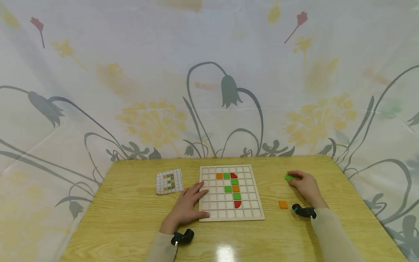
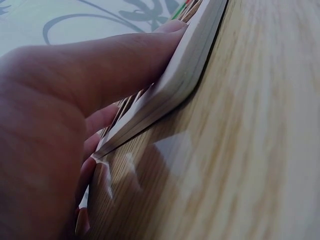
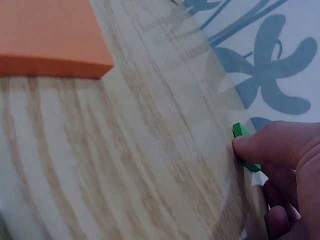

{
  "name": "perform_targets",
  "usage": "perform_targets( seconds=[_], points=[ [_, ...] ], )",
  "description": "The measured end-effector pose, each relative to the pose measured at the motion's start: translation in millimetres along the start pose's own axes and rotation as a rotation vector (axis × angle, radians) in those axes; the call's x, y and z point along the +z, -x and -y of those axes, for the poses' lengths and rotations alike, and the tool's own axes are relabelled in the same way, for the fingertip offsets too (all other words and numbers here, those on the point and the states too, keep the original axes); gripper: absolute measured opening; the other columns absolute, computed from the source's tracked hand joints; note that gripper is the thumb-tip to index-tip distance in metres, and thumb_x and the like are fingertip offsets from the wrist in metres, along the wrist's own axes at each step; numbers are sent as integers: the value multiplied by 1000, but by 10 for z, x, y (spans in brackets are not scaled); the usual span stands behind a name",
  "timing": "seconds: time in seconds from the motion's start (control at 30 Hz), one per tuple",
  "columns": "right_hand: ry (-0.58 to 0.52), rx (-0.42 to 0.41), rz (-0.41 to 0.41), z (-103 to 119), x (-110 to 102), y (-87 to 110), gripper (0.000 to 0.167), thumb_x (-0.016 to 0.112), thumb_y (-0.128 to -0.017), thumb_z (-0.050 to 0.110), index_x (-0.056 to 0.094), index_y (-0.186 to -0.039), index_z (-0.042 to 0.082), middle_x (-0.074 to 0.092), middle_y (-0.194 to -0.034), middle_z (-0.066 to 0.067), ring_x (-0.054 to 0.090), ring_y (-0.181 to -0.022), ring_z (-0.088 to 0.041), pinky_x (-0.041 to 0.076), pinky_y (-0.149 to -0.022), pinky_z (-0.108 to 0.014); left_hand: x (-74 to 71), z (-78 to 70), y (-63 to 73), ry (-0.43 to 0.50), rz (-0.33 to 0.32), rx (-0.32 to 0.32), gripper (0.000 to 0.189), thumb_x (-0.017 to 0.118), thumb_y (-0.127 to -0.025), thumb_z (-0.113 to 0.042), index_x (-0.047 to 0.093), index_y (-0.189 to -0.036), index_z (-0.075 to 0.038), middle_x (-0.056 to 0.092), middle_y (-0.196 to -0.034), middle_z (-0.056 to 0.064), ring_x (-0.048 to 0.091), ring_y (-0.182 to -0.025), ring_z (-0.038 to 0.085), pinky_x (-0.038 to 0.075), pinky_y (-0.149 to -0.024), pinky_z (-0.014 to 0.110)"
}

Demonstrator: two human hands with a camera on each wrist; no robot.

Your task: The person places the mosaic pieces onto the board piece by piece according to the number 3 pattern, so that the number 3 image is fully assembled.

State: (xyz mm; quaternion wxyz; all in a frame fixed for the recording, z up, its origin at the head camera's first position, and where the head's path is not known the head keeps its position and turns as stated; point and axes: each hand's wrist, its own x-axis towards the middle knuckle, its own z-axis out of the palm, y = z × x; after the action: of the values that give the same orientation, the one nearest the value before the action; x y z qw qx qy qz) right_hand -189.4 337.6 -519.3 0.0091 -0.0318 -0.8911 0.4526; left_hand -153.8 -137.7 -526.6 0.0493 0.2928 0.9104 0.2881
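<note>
My left hand (image 1: pixel 187 206) rests with spread fingers on the left edge of a pale wooden grid board (image 1: pixel 209 203). In the left wrist view the thumb (image 2: pixel 125 65) lies over the board's rim (image 2: pixel 165 92). Orange, green and red tiles, among them an orange square (image 1: pixel 236 189) and a red rounded piece (image 1: pixel 237 204), sit in the board's cells. To the right of the board, my right hand (image 1: pixel 306 187) pinches a green tile (image 3: pixel 240 134) between thumb and fingers, close to the tabletop. An orange square tile (image 1: pixel 283 204) lies on the table nearer me.
A paper card (image 1: pixel 169 181) printed with a coloured grid pattern lies left of the board. The wooden table (image 1: pixel 131 218) meets a flower-printed cloth (image 1: pixel 157 72) at its back and sides. Each wrist wears a black camera (image 1: pixel 183 237).
</note>
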Motion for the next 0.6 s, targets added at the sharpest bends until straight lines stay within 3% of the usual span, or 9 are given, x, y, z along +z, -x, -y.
perform_targets(
  seconds=[0.37, 0.6],
  points=[
    [-23, 18, -18, 69, 8, 36, 46, 67, -96, 21, 59, -134, -4, 59, -132, -26, 51, -121, -40, 42, -100, -50, 11, 12, 19, -8, -2, -5, 83, 70, -84, -57, 45, -152, -16, 20, -165, 4, 16, -151, 24, 13, -118, 56],
    [-21, -11, -6, 47, -17, 30, 45, 65, -98, 20, 58, -135, -5, 57, -134, -27, 48, -125, -42, 41, -100, -49, -15, 3, -2, -6, -7, 7, 84, 71, -84, -56, 45, -152, -15, 20, -165, 5, 15, -151, 26, 13, -117, 57]
  ],
)
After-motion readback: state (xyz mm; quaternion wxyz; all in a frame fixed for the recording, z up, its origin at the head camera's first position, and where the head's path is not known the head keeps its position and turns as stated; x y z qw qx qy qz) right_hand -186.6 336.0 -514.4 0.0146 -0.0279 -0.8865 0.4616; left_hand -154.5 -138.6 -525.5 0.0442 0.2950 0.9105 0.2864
